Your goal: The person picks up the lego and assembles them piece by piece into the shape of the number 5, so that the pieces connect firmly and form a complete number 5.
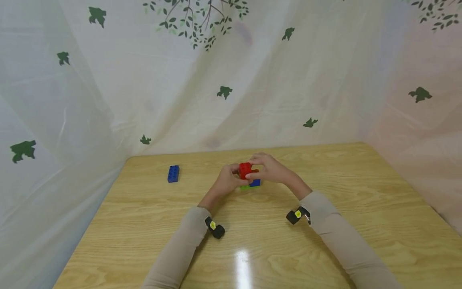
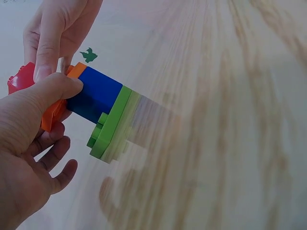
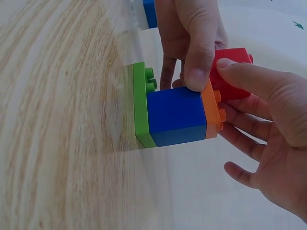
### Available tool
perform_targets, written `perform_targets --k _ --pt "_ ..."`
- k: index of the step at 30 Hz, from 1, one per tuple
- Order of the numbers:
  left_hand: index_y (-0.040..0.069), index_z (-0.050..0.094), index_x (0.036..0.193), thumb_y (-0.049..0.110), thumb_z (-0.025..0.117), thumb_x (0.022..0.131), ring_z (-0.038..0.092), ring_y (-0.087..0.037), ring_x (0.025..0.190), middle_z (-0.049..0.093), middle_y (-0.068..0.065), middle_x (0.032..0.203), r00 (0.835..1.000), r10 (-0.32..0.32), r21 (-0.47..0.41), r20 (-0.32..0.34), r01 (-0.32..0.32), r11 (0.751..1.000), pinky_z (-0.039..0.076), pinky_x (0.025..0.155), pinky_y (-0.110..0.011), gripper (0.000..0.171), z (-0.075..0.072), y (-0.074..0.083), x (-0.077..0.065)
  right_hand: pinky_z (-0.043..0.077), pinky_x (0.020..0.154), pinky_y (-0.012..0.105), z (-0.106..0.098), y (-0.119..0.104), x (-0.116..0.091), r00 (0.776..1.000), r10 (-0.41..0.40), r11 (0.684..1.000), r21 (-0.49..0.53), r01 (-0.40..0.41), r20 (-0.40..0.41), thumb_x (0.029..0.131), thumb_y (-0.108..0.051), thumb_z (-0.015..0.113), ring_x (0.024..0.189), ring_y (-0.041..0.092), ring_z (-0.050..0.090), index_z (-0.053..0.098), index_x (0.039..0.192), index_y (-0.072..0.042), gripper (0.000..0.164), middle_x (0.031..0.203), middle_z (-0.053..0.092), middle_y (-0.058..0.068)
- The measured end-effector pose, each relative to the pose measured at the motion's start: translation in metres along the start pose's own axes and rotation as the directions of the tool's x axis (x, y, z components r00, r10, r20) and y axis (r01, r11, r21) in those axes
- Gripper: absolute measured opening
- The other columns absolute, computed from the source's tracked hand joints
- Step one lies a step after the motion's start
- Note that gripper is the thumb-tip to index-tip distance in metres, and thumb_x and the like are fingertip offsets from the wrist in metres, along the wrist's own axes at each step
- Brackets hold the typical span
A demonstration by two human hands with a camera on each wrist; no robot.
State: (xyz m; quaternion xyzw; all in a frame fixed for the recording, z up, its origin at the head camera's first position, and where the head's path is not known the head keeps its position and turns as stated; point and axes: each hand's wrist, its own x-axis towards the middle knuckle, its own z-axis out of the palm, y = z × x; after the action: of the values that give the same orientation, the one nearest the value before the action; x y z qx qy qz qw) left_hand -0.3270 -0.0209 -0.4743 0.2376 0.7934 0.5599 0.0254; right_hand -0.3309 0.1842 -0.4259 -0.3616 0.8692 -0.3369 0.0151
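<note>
Loose blue brick point(image 1: 173, 174): flat on the worktop point(image 1: 252, 224), studs up, its long axis running roughly away from the person; it lies well apart to the left, and the left hand point(image 1: 226, 180) is the nearer of the two.
Left-hand grip: pinching the small stack, thumb on the near side where blue meets orange, with the other fingers curled behind.
Red brick point(image 1: 245, 169): off the worktop, studs up, at the level of the stack's top and set toward its left side. Fingers hide much of it, so I can't tell which way its long axis runs, or whether it is seated or only touching.
Green plate point(image 3: 142, 110): lowest in the stack, standing on the worktop, bare studs showing on its left part.
Blue block point(image 3: 177, 112): upright on the right part of the green plate.
Orange brick point(image 3: 209, 112): topmost on the blue block, some studs uncovered. As I judge it, everything turns on this: the red brick sits up and to the left of those studs, just beside them.
Right hand point(image 1: 272, 169): grasping the red brick, thumb against its near side, reaching in across the stack from the right.
</note>
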Motion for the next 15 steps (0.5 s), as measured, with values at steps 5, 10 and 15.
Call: perform_targets --k 5,10,15 --pt "0.000 0.075 0.107 0.004 0.085 0.081 0.067 -0.020 0.097 0.076 -0.014 0.102 1.000 -0.001 0.000 0.002 0.001 1.000 0.055 0.086 -0.030 0.027 0.0001 0.0002 0.0004 0.050 0.095 0.060 -0.0006 -0.0009 0.0001 1.000 -0.003 1.000 -0.011 0.003 -0.006 0.089 -0.021 0.080 0.112 0.040 0.057 0.072 0.123 0.000 0.041 0.118 0.066 0.018" --pt "0.001 0.076 0.105 0.006 0.085 0.081 0.067 -0.018 0.095 0.077 -0.012 0.100 1.000 0.011 0.007 -0.003 -0.011 1.000 0.055 0.087 -0.030 0.026 0.0006 -0.0050 0.0024 0.051 0.096 0.059 -0.0014 -0.0023 -0.0011 1.000 0.026 1.000 0.005 -0.026 -0.007 0.089 -0.022 0.080 0.116 0.040 0.056 0.071 0.125 0.001 0.044 0.123 0.065 0.021" --pt "0.000 0.076 0.105 0.005 0.086 0.080 0.067 -0.018 0.096 0.076 -0.013 0.101 1.000 -0.010 0.004 -0.008 0.010 1.000 0.055 0.085 -0.028 0.027 0.0008 -0.0039 0.0019 0.051 0.096 0.059 -0.0011 -0.0017 -0.0017 1.000 0.031 1.000 0.003 -0.031 -0.005 0.089 -0.023 0.080 0.116 0.039 0.056 0.070 0.127 0.002 0.046 0.124 0.064 0.021"
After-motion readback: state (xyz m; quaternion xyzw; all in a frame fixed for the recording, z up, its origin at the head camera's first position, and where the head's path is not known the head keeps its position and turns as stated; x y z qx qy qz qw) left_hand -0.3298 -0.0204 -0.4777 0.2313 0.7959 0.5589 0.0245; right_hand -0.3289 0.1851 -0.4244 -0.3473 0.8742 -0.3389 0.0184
